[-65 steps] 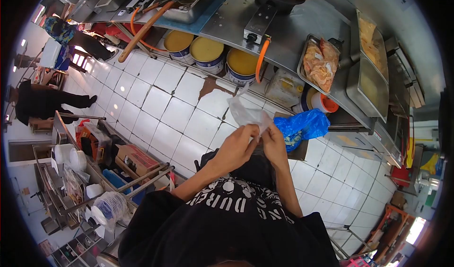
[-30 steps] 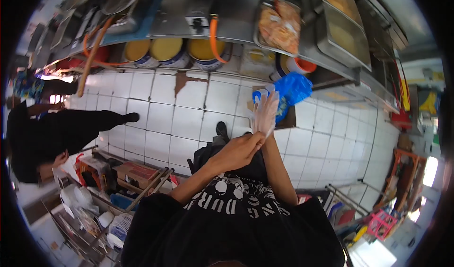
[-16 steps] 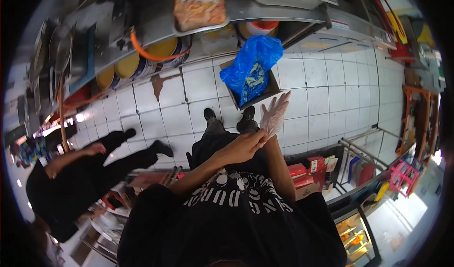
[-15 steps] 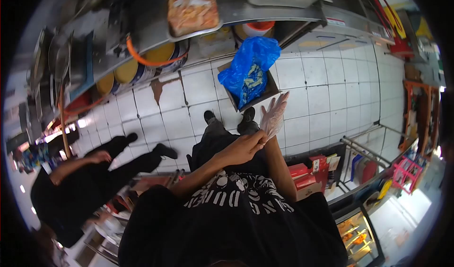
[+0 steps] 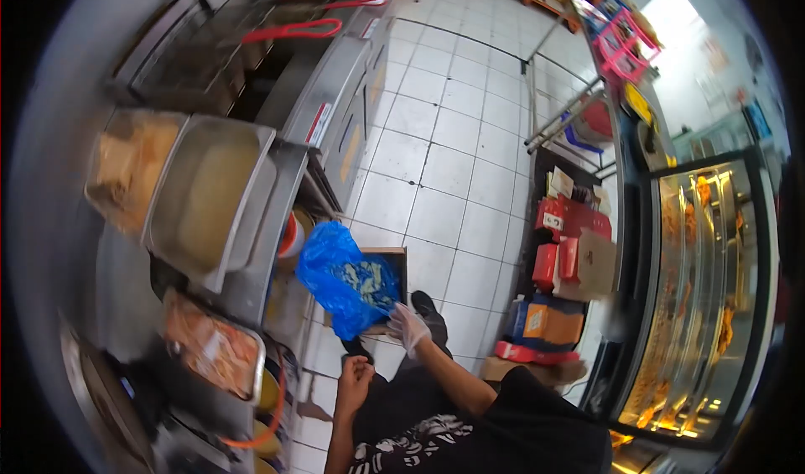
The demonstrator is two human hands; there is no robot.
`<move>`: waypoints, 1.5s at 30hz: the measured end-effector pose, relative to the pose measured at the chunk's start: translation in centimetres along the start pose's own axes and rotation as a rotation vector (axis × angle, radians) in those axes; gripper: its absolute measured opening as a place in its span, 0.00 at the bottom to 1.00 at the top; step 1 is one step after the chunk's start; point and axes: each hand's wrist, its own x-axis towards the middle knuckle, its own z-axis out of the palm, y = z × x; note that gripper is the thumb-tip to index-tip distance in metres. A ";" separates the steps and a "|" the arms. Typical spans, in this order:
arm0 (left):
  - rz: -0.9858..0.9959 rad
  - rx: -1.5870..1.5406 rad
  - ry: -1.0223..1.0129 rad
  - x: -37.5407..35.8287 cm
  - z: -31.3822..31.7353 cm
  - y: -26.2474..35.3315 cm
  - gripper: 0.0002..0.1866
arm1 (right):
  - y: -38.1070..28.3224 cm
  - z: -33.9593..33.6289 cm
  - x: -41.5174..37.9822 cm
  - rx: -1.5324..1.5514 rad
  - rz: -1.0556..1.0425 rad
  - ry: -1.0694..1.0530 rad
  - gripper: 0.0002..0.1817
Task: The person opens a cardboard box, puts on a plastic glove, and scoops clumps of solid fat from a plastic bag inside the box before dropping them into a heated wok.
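Observation:
My left hand (image 5: 355,382) is bare and held low in front of my body, its fingers curled in, with nothing visible in them. To its right, my right hand (image 5: 409,327) wears a clear plastic glove (image 5: 413,331). Its fingers are stretched out and hold nothing. They are near the front right edge of a box (image 5: 401,264) on the floor. A blue plastic bag (image 5: 329,264) lines the box and spills over its left side. Pale green and whitish pieces (image 5: 366,281) lie in the bag.
A steel counter (image 5: 289,172) on the left carries a tray of raw meat (image 5: 214,348) and a deep steel pan (image 5: 201,189). Red-handled baskets (image 5: 293,29) stand farther up. Red boxes (image 5: 558,260) and a lit glass food cabinet (image 5: 696,298) are on the right.
My view has turned to the right. My left hand has let go of the glove's cuff at my right wrist, and the hands are now apart. The other person is out of view.

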 end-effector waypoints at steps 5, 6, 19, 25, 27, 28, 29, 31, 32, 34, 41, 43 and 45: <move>-0.134 0.105 0.068 2.9 -6.2 -1.8 0.18 | 4.7 1.1 0.6 0.219 0.047 0.170 0.34; -0.165 0.169 0.092 3.6 -6.9 -2.2 0.18 | 4.8 1.8 0.7 0.225 0.046 0.196 0.33; -0.317 0.177 0.347 16.4 -8.3 -13.8 0.30 | 15.3 -11.4 25.8 -0.217 -0.531 0.211 0.27; -0.237 0.215 0.546 26.0 -7.4 -21.4 0.37 | 15.8 -13.7 36.2 -0.489 -0.591 0.268 0.29; -0.107 0.144 0.491 29.2 -7.6 -23.0 0.37 | 14.0 -11.9 37.9 -0.650 -0.397 0.331 0.30; 0.032 0.065 0.437 30.6 -7.8 -23.7 0.37 | 14.8 -12.2 40.9 -0.760 -0.431 0.355 0.29; 0.101 0.074 0.463 32.0 -8.2 -24.2 0.34 | 15.0 -12.2 43.2 -0.799 -0.471 0.325 0.27; 0.184 -0.049 0.494 34.0 -8.3 -23.9 0.31 | 15.3 -12.0 47.5 -0.840 -0.512 0.303 0.24; 0.262 -0.180 0.526 34.9 -8.4 -24.0 0.29 | 15.5 -11.7 49.6 -0.977 -0.485 0.358 0.22; 0.226 -0.156 0.581 35.8 -10.1 -24.8 0.25 | 16.0 -11.8 53.2 -1.116 -0.469 0.414 0.21; 0.599 -0.014 0.912 30.1 -14.8 -26.6 0.20 | 18.0 -14.4 63.2 -1.342 -0.627 0.344 0.19; 0.645 -0.035 1.060 29.0 -17.1 -27.8 0.20 | 17.5 -14.1 65.5 -1.347 -0.785 0.343 0.19; 0.665 -0.233 1.067 28.1 -17.4 -27.6 0.19 | 16.8 -13.5 64.5 -1.022 -0.703 0.426 0.19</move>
